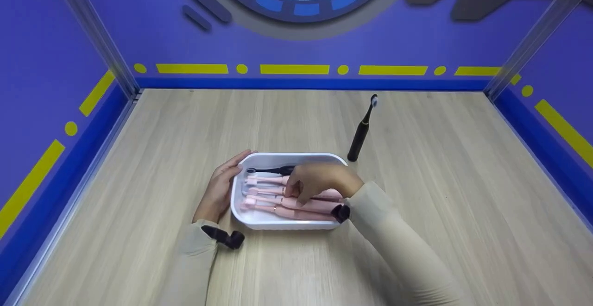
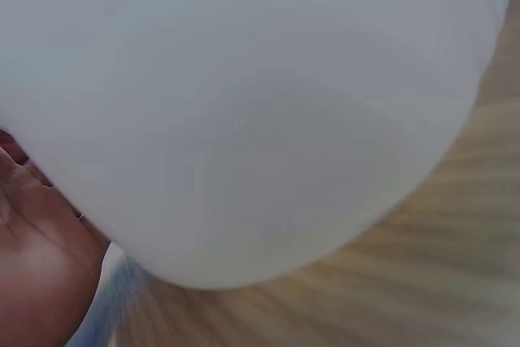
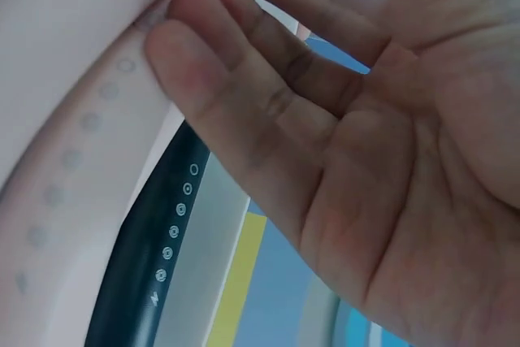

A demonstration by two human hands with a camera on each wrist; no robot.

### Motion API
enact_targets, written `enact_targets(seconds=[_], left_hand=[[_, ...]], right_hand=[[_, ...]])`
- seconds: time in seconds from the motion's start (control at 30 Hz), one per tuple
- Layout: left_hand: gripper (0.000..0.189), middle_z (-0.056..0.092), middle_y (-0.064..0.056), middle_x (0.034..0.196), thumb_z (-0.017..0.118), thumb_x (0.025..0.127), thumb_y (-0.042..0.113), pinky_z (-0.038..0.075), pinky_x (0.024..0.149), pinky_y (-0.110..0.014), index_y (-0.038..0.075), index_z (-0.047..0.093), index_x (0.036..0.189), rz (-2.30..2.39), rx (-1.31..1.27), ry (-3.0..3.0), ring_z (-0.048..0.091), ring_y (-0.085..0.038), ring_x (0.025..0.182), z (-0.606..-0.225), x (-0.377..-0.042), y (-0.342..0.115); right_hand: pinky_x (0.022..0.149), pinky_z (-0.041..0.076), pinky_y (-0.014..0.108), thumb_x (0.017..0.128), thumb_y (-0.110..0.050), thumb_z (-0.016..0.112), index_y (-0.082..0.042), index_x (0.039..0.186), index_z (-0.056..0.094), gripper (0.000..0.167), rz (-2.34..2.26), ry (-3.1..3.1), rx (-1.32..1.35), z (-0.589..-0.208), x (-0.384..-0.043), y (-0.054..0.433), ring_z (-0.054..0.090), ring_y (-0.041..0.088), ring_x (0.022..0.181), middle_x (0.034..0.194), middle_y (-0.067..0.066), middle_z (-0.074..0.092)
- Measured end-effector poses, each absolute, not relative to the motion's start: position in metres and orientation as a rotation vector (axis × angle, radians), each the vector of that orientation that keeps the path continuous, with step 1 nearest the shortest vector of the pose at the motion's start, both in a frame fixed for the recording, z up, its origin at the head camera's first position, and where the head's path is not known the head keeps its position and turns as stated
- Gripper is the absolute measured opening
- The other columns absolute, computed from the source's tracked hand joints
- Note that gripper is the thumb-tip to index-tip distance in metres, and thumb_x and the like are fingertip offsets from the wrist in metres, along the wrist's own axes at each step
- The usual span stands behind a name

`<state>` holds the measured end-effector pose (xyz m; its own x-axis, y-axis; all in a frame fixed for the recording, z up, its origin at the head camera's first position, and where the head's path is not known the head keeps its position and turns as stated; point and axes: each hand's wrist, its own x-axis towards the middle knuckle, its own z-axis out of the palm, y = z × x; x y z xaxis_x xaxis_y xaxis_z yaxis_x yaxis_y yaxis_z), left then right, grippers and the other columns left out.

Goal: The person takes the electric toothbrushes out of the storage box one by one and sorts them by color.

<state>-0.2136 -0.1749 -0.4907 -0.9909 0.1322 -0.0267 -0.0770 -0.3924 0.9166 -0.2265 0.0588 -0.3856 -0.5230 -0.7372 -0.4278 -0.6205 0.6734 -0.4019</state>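
A white plastic bin (image 1: 296,226) holds several pink electric toothbrushes (image 1: 305,214) and a black one (image 1: 271,171) along its back wall. My left hand (image 1: 218,192) lies against the bin's left side, thumb by the rim and fingers extended toward the back corner. The left wrist view shows mostly the bin's wall (image 2: 244,160) beside the palm. Reaching into the bin, my right hand (image 1: 319,180) pinches a pink toothbrush handle among the others. In the right wrist view, its bent fingers (image 3: 195,62) touch that pink handle (image 3: 89,127); a black handle (image 3: 154,241) is beyond.
Another black electric toothbrush (image 1: 360,134) stands upright on the wooden table (image 1: 208,121), behind the bin's right corner. Blue-purple panels (image 1: 296,51) with yellow marks enclose the table at the back and both sides.
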Motion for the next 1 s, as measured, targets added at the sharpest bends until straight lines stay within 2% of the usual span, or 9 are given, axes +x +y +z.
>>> enact_targets(seconds=[0.2,0.4,0.63,0.87,1.0], left_hand=[[0.048,0.039,-0.02,0.15,0.031,0.096,-0.002,0.026,0.119,-0.034,-0.007,0.036,0.144,2.525,0.061,1.644,0.033,-0.025,0.142,-0.489,-0.213,-0.175],[0.048,0.04,-0.02,0.149,0.031,0.096,-0.002,0.027,0.118,-0.033,-0.007,0.037,0.143,2.531,0.055,1.647,0.034,-0.024,0.142,-0.489,-0.213,-0.175],[0.048,0.039,-0.021,0.149,0.031,0.096,-0.002,0.026,0.119,-0.034,-0.006,0.037,0.143,2.536,0.058,1.647,0.033,-0.026,0.142,-0.489,-0.213,-0.175],[0.047,0.04,-0.02,0.149,0.031,0.096,-0.001,0.025,0.119,-0.034,-0.006,0.039,0.143,2.518,0.038,1.69,0.033,-0.024,0.142,-0.491,-0.212,-0.176],[0.047,0.039,-0.02,0.15,0.031,0.096,-0.002,0.025,0.119,-0.034,-0.006,0.038,0.143,2.526,0.042,1.667,0.032,-0.025,0.143,-0.491,-0.213,-0.175]], right_hand=[[0.058,0.034,0.019,0.075,-0.005,0.073,-0.01,0.093,0.072,0.019,-0.237,2.316,-1.052,-0.385,-0.223,0.054,0.042,0.007,0.064,0.068,-0.008,0.048],[0.053,0.024,0.02,0.074,-0.008,0.077,-0.007,0.087,0.068,0.016,-0.248,2.288,-1.086,-0.385,-0.223,0.051,0.034,0.007,0.059,0.062,-0.007,0.038],[0.052,0.026,0.021,0.076,-0.011,0.078,-0.008,0.092,0.069,0.019,-0.221,2.275,-1.045,-0.386,-0.224,0.048,0.036,0.007,0.06,0.065,-0.007,0.039],[0.059,0.035,0.018,0.073,-0.016,0.081,-0.012,0.102,0.071,0.031,-0.139,2.297,-1.068,-0.387,-0.224,0.045,0.044,0.007,0.068,0.074,-0.007,0.051],[0.06,0.037,0.019,0.073,-0.018,0.083,-0.012,0.102,0.07,0.033,-0.138,2.304,-1.033,-0.387,-0.223,0.042,0.046,0.008,0.069,0.077,-0.007,0.052]])
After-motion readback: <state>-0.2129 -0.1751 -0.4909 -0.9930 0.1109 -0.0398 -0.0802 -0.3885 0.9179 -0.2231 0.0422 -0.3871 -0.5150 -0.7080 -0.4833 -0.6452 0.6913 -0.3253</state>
